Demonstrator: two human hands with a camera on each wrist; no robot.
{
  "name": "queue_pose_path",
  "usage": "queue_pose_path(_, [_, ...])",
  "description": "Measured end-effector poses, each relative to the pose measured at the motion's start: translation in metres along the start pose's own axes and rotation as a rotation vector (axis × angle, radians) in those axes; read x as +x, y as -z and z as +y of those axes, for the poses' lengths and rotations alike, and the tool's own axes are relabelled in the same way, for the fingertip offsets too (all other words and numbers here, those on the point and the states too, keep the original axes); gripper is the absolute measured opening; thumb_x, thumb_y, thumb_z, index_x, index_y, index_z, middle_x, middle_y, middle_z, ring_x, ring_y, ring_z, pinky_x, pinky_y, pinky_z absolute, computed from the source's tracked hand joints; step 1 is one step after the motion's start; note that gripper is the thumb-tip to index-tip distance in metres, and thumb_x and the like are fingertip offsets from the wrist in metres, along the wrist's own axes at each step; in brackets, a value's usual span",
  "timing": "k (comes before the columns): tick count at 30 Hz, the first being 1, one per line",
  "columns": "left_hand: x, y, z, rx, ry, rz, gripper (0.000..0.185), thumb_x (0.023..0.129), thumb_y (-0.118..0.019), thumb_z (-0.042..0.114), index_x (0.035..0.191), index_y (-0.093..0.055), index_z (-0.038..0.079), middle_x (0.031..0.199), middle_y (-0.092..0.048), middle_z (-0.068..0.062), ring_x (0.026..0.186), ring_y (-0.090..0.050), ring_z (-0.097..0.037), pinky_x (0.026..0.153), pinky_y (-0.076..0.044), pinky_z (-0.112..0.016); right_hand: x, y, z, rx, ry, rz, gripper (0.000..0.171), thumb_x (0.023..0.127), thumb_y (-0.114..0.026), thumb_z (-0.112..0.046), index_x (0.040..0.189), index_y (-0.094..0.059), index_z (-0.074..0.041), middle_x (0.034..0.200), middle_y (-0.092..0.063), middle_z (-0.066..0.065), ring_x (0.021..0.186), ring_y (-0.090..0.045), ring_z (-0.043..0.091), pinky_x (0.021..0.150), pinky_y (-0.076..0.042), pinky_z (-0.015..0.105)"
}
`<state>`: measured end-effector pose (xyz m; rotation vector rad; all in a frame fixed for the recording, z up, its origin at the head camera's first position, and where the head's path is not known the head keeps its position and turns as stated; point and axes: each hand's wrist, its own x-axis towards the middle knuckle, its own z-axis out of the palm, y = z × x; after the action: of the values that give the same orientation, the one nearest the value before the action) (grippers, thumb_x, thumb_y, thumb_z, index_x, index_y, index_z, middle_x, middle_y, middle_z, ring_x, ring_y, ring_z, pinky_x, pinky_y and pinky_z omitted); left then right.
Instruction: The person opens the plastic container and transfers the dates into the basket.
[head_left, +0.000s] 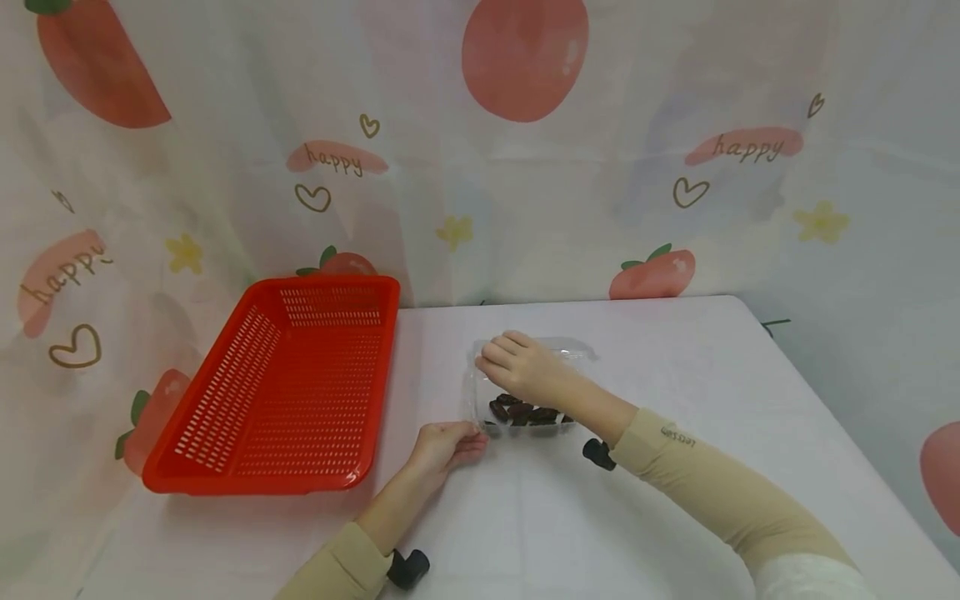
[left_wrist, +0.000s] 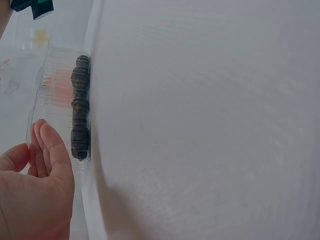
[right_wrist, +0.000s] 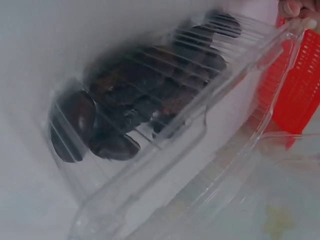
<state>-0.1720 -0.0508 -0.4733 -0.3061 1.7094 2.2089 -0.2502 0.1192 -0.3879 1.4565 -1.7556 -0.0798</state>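
A clear plastic clamshell box (head_left: 576, 350) with several dark brown dates (head_left: 519, 411) in its bottom stands on the table. My left hand (head_left: 447, 446) pinches the box's near left corner between thumb and fingers, as the left wrist view shows at the rim. Over the box reaches my right hand (head_left: 528, 371), fingers bent, at the left part of the lid; I cannot tell whether it grips the lid. In the right wrist view the dates (right_wrist: 145, 85) lie behind the ribbed clear wall, and the lid stands raised from the base.
A red perforated plastic basket (head_left: 375, 375) stands on the left of the white-covered table (head_left: 675, 500). Behind hangs a patterned curtain (head_left: 540, 208) with fruit and "happy" prints. Black cameras (head_left: 408, 570) are strapped at both wrists.
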Motion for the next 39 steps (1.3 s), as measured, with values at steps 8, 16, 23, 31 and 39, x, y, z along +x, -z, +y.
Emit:
queue_pose_path(8, [-0.005,0.002,-0.002,0.003,-0.022,-0.021,0.027,0.084,-0.051,-0.002,0.102,-0.056,-0.021,0.078,-0.068,-0.011,0.068,-0.065,-0.012,0.071,-0.053,-0.031,0.006,-0.003,0.012,-0.056,-0.034,0.080,0.014,0.090,-0.048,-0.005,0.091,-0.062,-0.006,0.087,-0.055,0.004,0.079,-0.055,0.019,0.077,-0.046,0.031])
queue_pose_path(16, [-0.009,0.001,-0.002,0.014,-0.002,-0.014,0.029,0.084,-0.053,-0.001,0.104,-0.056,-0.020,0.077,-0.068,-0.009,0.068,-0.065,-0.011,0.071,-0.053,-0.030,0.009,-0.008,0.025,-0.117,-0.061,0.113,0.024,0.098,-0.040,-0.014,0.091,-0.063,-0.008,0.087,-0.056,0.003,0.079,-0.055,0.019,0.075,-0.046,0.031])
queue_pose_path(23, [-0.011,0.001,-0.005,-0.006,-0.007,-0.007,0.029,0.083,-0.054,-0.001,0.105,-0.055,-0.021,0.076,-0.068,-0.009,0.067,-0.065,-0.011,0.070,-0.053,-0.029,0.007,-0.016,0.035,-0.094,-0.097,0.119,0.013,0.093,-0.050,-0.012,0.097,-0.061,-0.006,0.091,-0.058,0.004,0.082,-0.056,0.021,0.076,-0.047,0.033])
queue_pose_path(31, [-0.015,0.001,-0.005,-0.003,-0.011,0.009,0.029,0.082,-0.054,-0.002,0.104,-0.055,-0.021,0.077,-0.068,-0.009,0.067,-0.065,-0.011,0.071,-0.053,-0.029,0.009,-0.027,0.049,-0.082,-0.161,0.120,0.023,0.078,-0.067,-0.008,0.100,-0.061,-0.006,0.090,-0.059,0.005,0.081,-0.056,0.022,0.076,-0.046,0.036])
queue_pose_path(39, [-0.020,0.000,-0.006,0.016,0.002,0.000,0.028,0.085,-0.055,0.001,0.105,-0.056,-0.019,0.079,-0.069,-0.010,0.068,-0.065,-0.011,0.072,-0.053,-0.030,0.010,-0.040,0.062,-0.071,-0.252,0.071,0.018,0.082,-0.063,-0.001,0.099,-0.061,-0.006,0.090,-0.057,0.007,0.079,-0.054,0.024,0.071,-0.042,0.035])
